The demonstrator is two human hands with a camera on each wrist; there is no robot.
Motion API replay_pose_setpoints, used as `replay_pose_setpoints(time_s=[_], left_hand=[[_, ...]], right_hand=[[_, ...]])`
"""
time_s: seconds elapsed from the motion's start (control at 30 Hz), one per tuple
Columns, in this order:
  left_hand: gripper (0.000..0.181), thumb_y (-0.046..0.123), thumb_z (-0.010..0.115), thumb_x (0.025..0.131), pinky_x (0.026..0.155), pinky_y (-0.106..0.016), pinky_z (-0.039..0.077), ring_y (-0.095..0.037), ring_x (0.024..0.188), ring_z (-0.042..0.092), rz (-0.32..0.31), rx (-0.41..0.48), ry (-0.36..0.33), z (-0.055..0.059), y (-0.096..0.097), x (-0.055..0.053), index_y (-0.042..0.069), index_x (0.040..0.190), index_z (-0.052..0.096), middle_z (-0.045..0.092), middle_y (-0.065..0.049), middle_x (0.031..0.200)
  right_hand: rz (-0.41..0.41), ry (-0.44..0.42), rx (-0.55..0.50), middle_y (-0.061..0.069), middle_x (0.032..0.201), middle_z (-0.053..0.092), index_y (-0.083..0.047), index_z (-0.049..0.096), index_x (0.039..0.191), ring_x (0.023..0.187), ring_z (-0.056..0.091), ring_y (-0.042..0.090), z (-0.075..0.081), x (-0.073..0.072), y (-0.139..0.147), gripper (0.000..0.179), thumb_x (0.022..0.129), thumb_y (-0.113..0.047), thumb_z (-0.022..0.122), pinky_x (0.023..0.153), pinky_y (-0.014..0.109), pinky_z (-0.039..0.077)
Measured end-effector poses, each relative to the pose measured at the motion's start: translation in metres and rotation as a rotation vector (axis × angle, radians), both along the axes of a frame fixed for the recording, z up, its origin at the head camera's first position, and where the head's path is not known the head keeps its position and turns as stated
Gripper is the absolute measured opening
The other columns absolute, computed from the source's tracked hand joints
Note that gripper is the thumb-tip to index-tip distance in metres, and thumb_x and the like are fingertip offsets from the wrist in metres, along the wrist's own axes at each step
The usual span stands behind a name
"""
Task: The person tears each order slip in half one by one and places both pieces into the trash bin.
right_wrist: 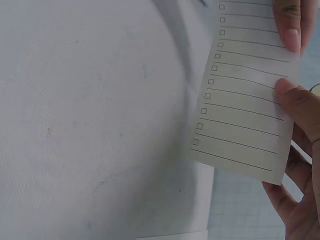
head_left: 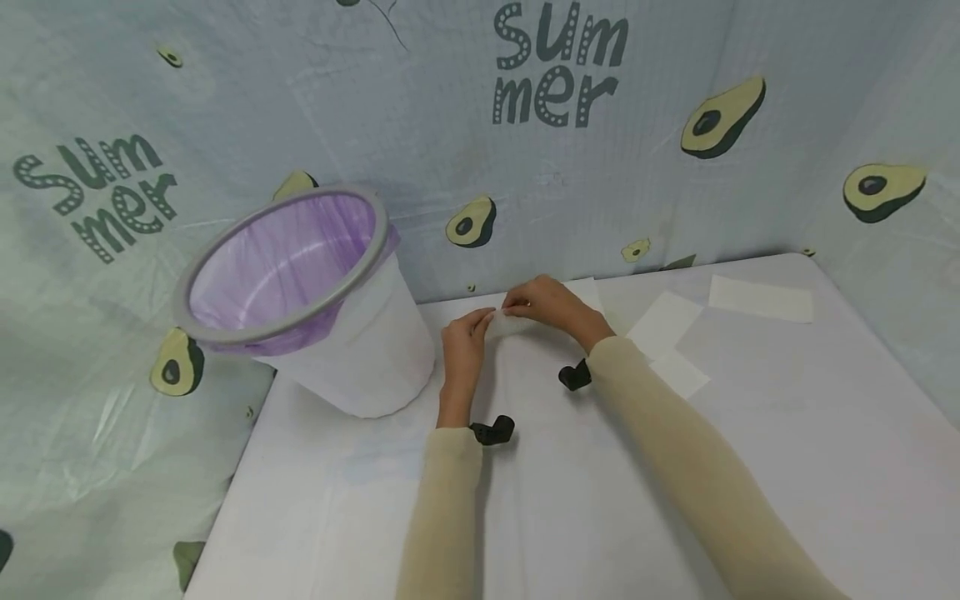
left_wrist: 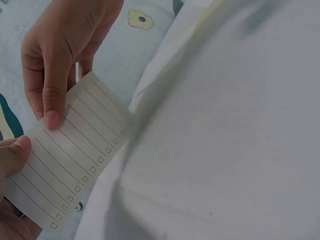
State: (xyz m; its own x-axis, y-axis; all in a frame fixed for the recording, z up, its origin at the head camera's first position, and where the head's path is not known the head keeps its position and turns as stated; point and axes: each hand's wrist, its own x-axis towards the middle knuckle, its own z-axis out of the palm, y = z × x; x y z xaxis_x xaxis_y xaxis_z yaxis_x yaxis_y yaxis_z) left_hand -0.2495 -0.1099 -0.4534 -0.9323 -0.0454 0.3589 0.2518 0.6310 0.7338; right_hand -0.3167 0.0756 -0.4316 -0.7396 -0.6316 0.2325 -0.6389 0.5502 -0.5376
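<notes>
Both hands hold one sheet of lined checklist paper (head_left: 508, 325) above the table, near its far edge. A column of small boxes runs along one side of the sheet (left_wrist: 82, 145) in the left wrist view. My left hand (head_left: 463, 346) pinches the sheet's edge between thumb and fingers. My right hand (head_left: 551, 304) pinches the same edge close beside it, thumb on the lined face. In the right wrist view the sheet (right_wrist: 245, 100) bends slightly near the right thumb. The fingers behind the paper are partly hidden.
A white bin (head_left: 375, 350) with a purple liner (head_left: 292, 250) stands at the left of the white table (head_left: 360, 517). Several white paper pieces lie to the right, among them a strip (head_left: 761, 300) and a sheet (head_left: 666, 323). An avocado-print sheet (head_left: 420, 133) hangs behind.
</notes>
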Motion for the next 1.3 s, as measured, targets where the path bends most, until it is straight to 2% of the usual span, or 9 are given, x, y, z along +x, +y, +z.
replay_pose_setpoints(time_s=[0.07, 0.13, 0.27, 0.4, 0.57, 0.73, 0.97, 1.2, 1.3], left_hand=[[0.024, 0.019, 0.064, 0.101, 0.061, -0.027, 0.045, -0.016, 0.062, 0.051, -0.019, 0.025, 0.016, 0.002, 0.001, 0.001, 0.006, 0.115, 0.078, 0.077, -0.014, 0.099], [0.024, 0.019, 0.065, 0.100, 0.062, -0.027, 0.045, -0.019, 0.062, 0.052, -0.051, 0.071, 0.031, 0.004, 0.001, 0.002, 0.006, 0.116, 0.078, 0.077, -0.014, 0.100], [0.023, 0.019, 0.067, 0.099, 0.082, -0.030, 0.054, -0.016, 0.091, 0.068, -0.116, 0.173, 0.035, 0.005, 0.000, 0.006, 0.006, 0.115, 0.078, 0.076, -0.007, 0.114], [0.022, 0.019, 0.067, 0.099, 0.094, -0.040, 0.055, -0.018, 0.112, 0.069, -0.147, 0.229, 0.014, 0.006, -0.004, 0.016, 0.005, 0.113, 0.078, 0.076, -0.007, 0.113], [0.021, 0.023, 0.068, 0.098, 0.092, -0.041, 0.055, -0.016, 0.113, 0.068, -0.138, 0.230, -0.029, 0.006, -0.004, 0.027, 0.010, 0.111, 0.080, 0.076, -0.003, 0.113], [0.022, 0.025, 0.068, 0.098, 0.092, -0.042, 0.054, -0.016, 0.110, 0.068, -0.153, 0.255, -0.054, 0.007, 0.000, 0.034, 0.011, 0.112, 0.080, 0.076, -0.002, 0.114], [0.021, 0.025, 0.068, 0.099, 0.085, -0.034, 0.054, -0.011, 0.099, 0.066, -0.175, 0.256, -0.050, 0.009, 0.004, 0.038, 0.012, 0.110, 0.080, 0.076, -0.003, 0.112], [0.019, 0.024, 0.069, 0.099, 0.070, -0.028, 0.044, -0.013, 0.075, 0.052, -0.217, 0.260, -0.049, 0.013, 0.011, 0.042, 0.013, 0.108, 0.081, 0.077, -0.001, 0.110], [0.017, 0.024, 0.072, 0.097, 0.077, -0.031, 0.051, -0.011, 0.086, 0.062, -0.231, 0.271, -0.035, 0.016, 0.015, 0.043, 0.013, 0.106, 0.081, 0.077, 0.000, 0.110]], right_hand=[[0.004, 0.029, -0.032, 0.003, 0.097, 0.077, -0.008, 0.080, 0.102, 0.084, 0.070, 0.016, 0.001, 0.003, 0.004, 0.014, 0.098, -0.017, 0.070, 0.078, 0.035, 0.056], [0.008, 0.057, -0.064, 0.003, 0.095, 0.077, -0.007, 0.080, 0.103, 0.080, 0.069, 0.015, 0.002, 0.007, 0.007, 0.014, 0.097, -0.017, 0.071, 0.074, 0.035, 0.056], [0.011, 0.085, -0.128, 0.003, 0.093, 0.077, -0.006, 0.080, 0.103, 0.074, 0.067, 0.012, 0.002, 0.015, 0.015, 0.015, 0.095, -0.017, 0.073, 0.068, 0.032, 0.054], [0.041, 0.088, -0.157, 0.002, 0.091, 0.078, -0.007, 0.080, 0.103, 0.068, 0.063, 0.008, -0.002, 0.024, 0.018, 0.015, 0.095, -0.018, 0.073, 0.063, 0.027, 0.051], [0.051, 0.099, -0.170, -0.001, 0.090, 0.078, -0.009, 0.081, 0.102, 0.064, 0.056, 0.003, -0.003, 0.038, 0.022, 0.014, 0.095, -0.019, 0.074, 0.060, 0.024, 0.047], [0.038, 0.150, -0.189, -0.003, 0.090, 0.078, -0.011, 0.081, 0.101, 0.062, 0.052, 0.002, -0.003, 0.049, 0.029, 0.012, 0.094, -0.019, 0.074, 0.059, 0.025, 0.046], [0.020, 0.171, -0.218, -0.003, 0.093, 0.078, -0.012, 0.081, 0.103, 0.072, 0.064, 0.003, -0.002, 0.058, 0.039, 0.012, 0.095, -0.018, 0.074, 0.065, 0.026, 0.053], [0.007, 0.162, -0.224, -0.001, 0.095, 0.078, -0.011, 0.080, 0.103, 0.079, 0.070, 0.008, 0.006, 0.070, 0.049, 0.012, 0.094, -0.015, 0.075, 0.068, 0.029, 0.055], [-0.010, 0.157, -0.226, -0.001, 0.097, 0.078, -0.011, 0.080, 0.104, 0.083, 0.072, 0.010, 0.012, 0.074, 0.052, 0.013, 0.093, -0.014, 0.075, 0.070, 0.030, 0.057]])
